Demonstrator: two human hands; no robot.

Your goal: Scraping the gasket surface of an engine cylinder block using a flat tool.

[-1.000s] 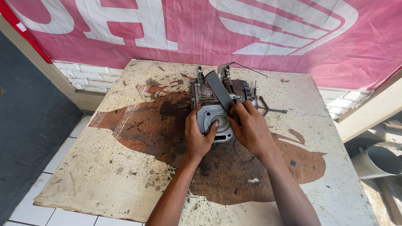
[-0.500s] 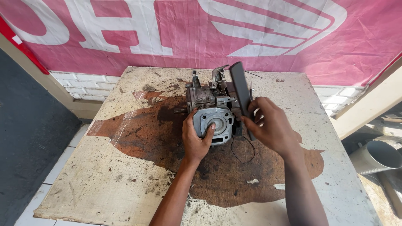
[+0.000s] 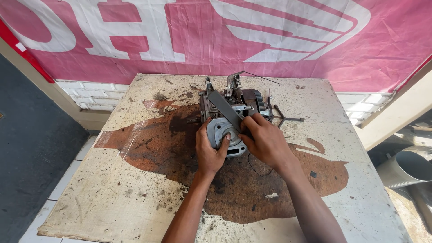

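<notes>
Large pink banner with white shapes, hung on wall behind the worktable

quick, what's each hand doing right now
Left hand: closed on the grey engine part, gripping its round end.
Right hand: closed on the flat dark strip lying across the engine part.

A worn, stained tabletop fills the lower frame, a pink banner hanging across the top. Just above centre sits a small grey engine block. The left hand cups its round cylinder face from the lower left — fingers curled on the rim. The right hand grips a flat dark bar laid diagonally across the engine. A cross-shaped wrench lies just right of it.
</notes>
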